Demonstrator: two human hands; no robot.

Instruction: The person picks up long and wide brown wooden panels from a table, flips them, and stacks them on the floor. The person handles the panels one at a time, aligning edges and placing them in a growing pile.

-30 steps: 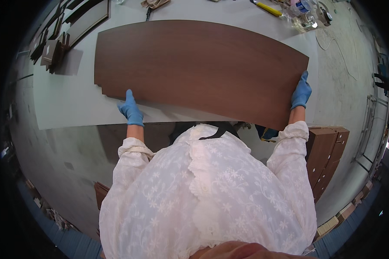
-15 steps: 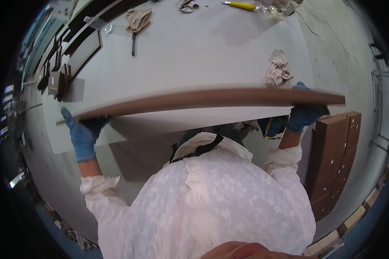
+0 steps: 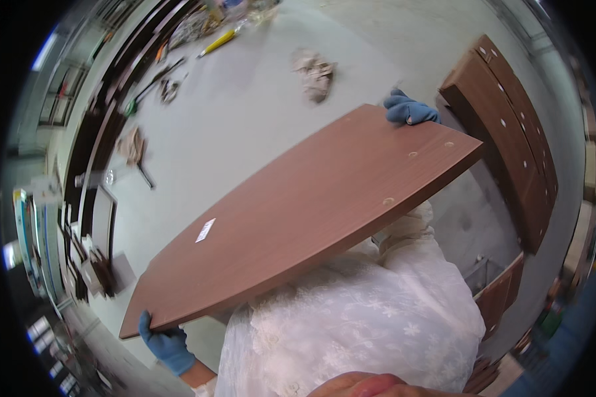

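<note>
A long reddish-brown wooden panel point(image 3: 298, 205) is held in front of my body, its broad face turned up and slanting from lower left to upper right. Round holes show near its right end, and a small white label point(image 3: 205, 230) sits toward the left. My left hand point(image 3: 169, 347), in a blue glove, grips the near left corner, thumb on top and fingers partly hidden beneath. At the far right edge, my right hand point(image 3: 410, 109), gloved in blue too, curls its fingers over the panel. The panel hides my right forearm.
Brown panels point(image 3: 503, 126) stand stacked at the right. On the pale table point(image 3: 245, 119) lie a crumpled cloth point(image 3: 313, 74), a yellow-handled tool point(image 3: 217, 43) and another cloth point(image 3: 131, 145) with a dark pen-like stick. Dark boards point(image 3: 89, 149) line the left edge.
The panel has turned from edge-on to broad face up, and its right end has risen in view. Both hands keep hold of it. My view has swung to the right.
</note>
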